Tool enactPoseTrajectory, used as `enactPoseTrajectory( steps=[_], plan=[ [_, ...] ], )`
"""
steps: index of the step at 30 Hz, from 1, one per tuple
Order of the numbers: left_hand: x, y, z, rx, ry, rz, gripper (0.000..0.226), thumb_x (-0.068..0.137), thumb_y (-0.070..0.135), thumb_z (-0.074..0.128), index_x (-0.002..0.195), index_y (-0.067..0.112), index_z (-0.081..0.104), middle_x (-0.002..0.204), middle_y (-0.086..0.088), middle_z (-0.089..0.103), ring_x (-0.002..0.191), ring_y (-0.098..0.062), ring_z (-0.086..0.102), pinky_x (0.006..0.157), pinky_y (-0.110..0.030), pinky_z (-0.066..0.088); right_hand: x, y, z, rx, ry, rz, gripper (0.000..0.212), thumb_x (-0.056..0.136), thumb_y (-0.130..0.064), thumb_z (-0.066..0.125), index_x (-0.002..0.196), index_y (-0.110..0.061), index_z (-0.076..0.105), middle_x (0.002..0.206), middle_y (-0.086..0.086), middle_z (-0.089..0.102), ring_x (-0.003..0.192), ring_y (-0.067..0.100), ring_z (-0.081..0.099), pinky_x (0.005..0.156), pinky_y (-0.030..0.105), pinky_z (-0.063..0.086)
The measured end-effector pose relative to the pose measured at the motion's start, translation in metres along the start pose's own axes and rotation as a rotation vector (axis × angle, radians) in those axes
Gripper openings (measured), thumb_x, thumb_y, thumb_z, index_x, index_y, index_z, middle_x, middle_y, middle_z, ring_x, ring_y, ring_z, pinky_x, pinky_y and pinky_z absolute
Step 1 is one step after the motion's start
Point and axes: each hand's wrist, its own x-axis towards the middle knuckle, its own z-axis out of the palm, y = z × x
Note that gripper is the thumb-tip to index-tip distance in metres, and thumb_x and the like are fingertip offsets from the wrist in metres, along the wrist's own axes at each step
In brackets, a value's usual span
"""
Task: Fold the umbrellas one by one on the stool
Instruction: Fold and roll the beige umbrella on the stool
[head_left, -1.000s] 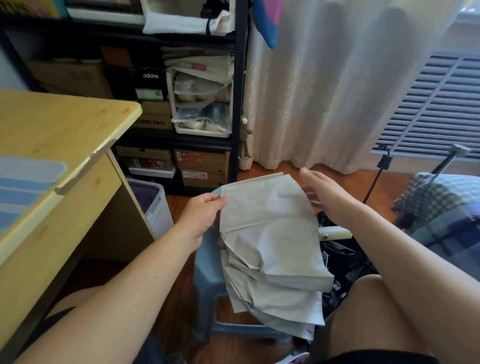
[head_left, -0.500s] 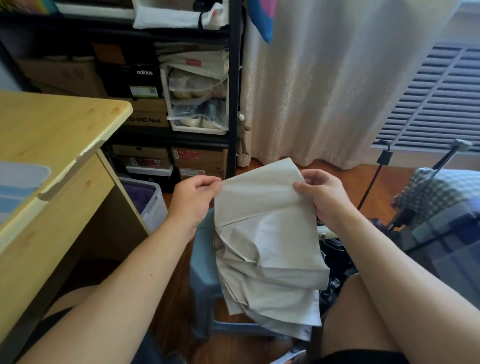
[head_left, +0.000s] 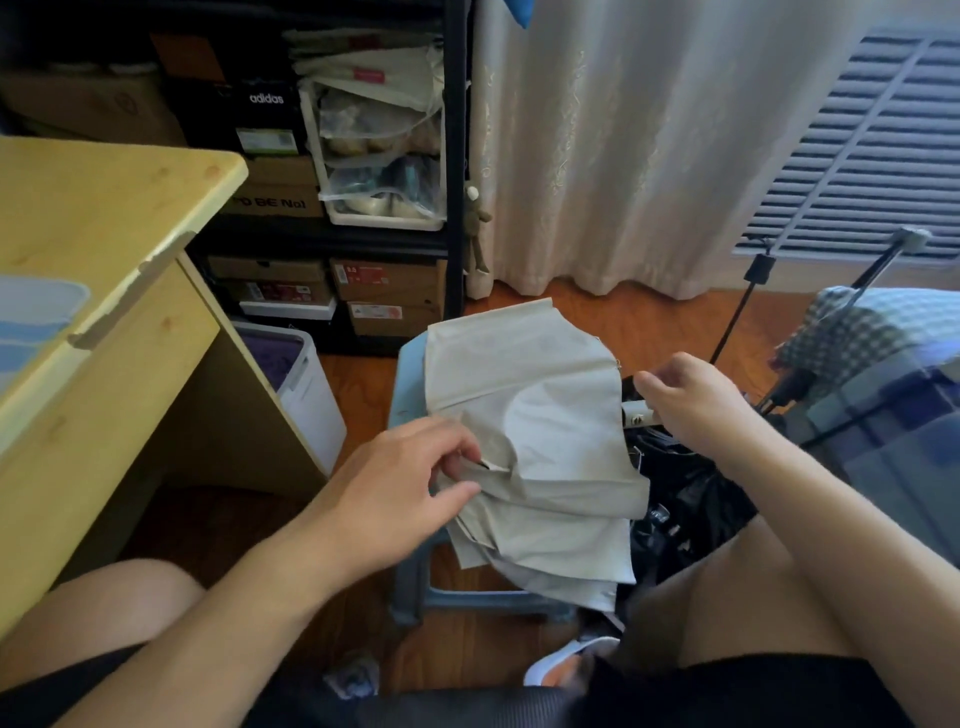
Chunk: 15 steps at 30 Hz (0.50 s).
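Note:
A beige umbrella (head_left: 545, 441) lies with its canopy pleats fanned over a blue plastic stool (head_left: 410, 384). My left hand (head_left: 405, 483) pinches a fold at the canopy's left edge, about halfway down. Beside the canopy's right edge, my right hand (head_left: 691, 400) has curled fingers just above the umbrella's white handle (head_left: 635, 414). Whether that hand holds the handle or the cloth is hidden. A black umbrella (head_left: 691, 499) lies crumpled to the right of the stool, by my knee.
A wooden desk (head_left: 104, 249) stands close on the left, with a white bin (head_left: 306, 384) below its corner. Black shelves with shoe boxes (head_left: 384, 291) are behind the stool. A plaid umbrella (head_left: 857, 332) lies at the right. My knees flank the stool.
Both hands let go of the canopy's top edge and the cloth dropped flat. My left hand slid down to a lower fold. My right hand moved right toward the handle.

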Motion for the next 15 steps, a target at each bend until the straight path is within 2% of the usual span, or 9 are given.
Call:
enactPoseTrajectory(
  steps=[2, 3, 5, 6, 9, 12, 14, 15],
  plan=[
    [0.0, 0.001, 0.01, 0.084, 0.091, 0.1, 0.023, 0.088, 0.033, 0.075, 0.109, 0.031, 0.065, 0.098, 0.02, 0.056, 0.093, -0.001, 0.057, 0.077, -0.028, 0.054, -0.023, 0.01, 0.001, 0.079, -0.146, 0.096, 0.041, 0.105, -0.043, 0.05, 0.085, -0.008, 0.06, 0.081, 0.004, 0.068, 0.072, 0.024, 0.061, 0.072, 0.038, 0.052],
    [0.002, 0.001, 0.015, 0.113, 0.119, 0.133, 0.026, 0.087, 0.033, 0.076, 0.111, 0.029, 0.066, 0.102, 0.016, 0.058, 0.095, -0.003, 0.058, 0.078, -0.029, 0.055, -0.034, 0.013, 0.002, 0.141, -0.182, 0.144, 0.039, 0.105, -0.044, 0.049, 0.089, -0.01, 0.062, 0.086, 0.005, 0.072, 0.078, 0.024, 0.065, 0.079, 0.041, 0.057],
    [0.006, 0.002, 0.021, 0.155, 0.138, 0.171, 0.029, 0.086, 0.031, 0.077, 0.113, 0.026, 0.068, 0.103, 0.011, 0.058, 0.097, -0.009, 0.058, 0.079, -0.031, 0.055, -0.053, 0.016, 0.005, 0.226, -0.205, 0.201, 0.026, 0.106, -0.043, 0.049, 0.097, -0.023, 0.062, 0.095, 0.006, 0.074, 0.094, 0.024, 0.069, 0.093, 0.045, 0.058],
    [0.008, 0.001, 0.024, 0.182, 0.136, 0.183, 0.029, 0.086, 0.031, 0.077, 0.112, 0.025, 0.068, 0.102, 0.01, 0.057, 0.095, -0.01, 0.057, 0.079, -0.032, 0.054, -0.058, 0.018, 0.006, 0.248, -0.218, 0.214, 0.021, 0.107, -0.041, 0.049, 0.097, -0.027, 0.061, 0.093, 0.005, 0.075, 0.096, 0.024, 0.069, 0.096, 0.047, 0.057],
    [0.012, 0.002, 0.025, 0.219, 0.157, 0.211, 0.015, 0.088, 0.028, 0.074, 0.102, 0.026, 0.071, 0.094, 0.01, 0.055, 0.088, -0.01, 0.055, 0.074, -0.035, 0.053, -0.066, 0.026, 0.005, 0.307, -0.24, 0.213, 0.017, 0.103, -0.04, 0.057, 0.111, -0.026, 0.062, 0.08, 0.0, 0.079, 0.089, 0.022, 0.072, 0.098, 0.048, 0.057],
    [0.014, 0.005, 0.024, 0.172, 0.202, 0.162, 0.006, 0.089, 0.027, 0.07, 0.094, 0.026, 0.074, 0.09, 0.013, 0.058, 0.085, -0.007, 0.056, 0.073, -0.03, 0.053, -0.067, 0.035, 0.001, 0.367, -0.304, 0.104, 0.04, 0.095, -0.035, 0.072, 0.132, -0.033, 0.056, 0.099, -0.001, 0.079, 0.095, 0.019, 0.075, 0.1, 0.044, 0.056],
    [0.016, 0.004, 0.024, 0.09, 0.223, 0.084, 0.002, 0.089, 0.026, 0.073, 0.091, 0.026, 0.075, 0.09, 0.016, 0.059, 0.084, -0.003, 0.057, 0.074, -0.024, 0.051, -0.069, 0.034, 0.0, 0.363, -0.319, -0.039, 0.041, 0.091, -0.024, 0.078, 0.128, -0.037, 0.065, 0.105, 0.002, 0.077, 0.098, 0.018, 0.072, 0.099, 0.038, 0.055],
    [0.017, 0.003, 0.023, 0.019, 0.231, 0.034, 0.002, 0.089, 0.025, 0.075, 0.089, 0.026, 0.076, 0.088, 0.018, 0.06, 0.084, -0.002, 0.058, 0.074, -0.021, 0.049, -0.07, 0.032, 0.0, 0.366, -0.259, -0.107, 0.036, 0.09, -0.016, 0.079, 0.12, -0.036, 0.07, 0.103, 0.007, 0.076, 0.094, 0.021, 0.071, 0.093, 0.035, 0.056]
  ],
)
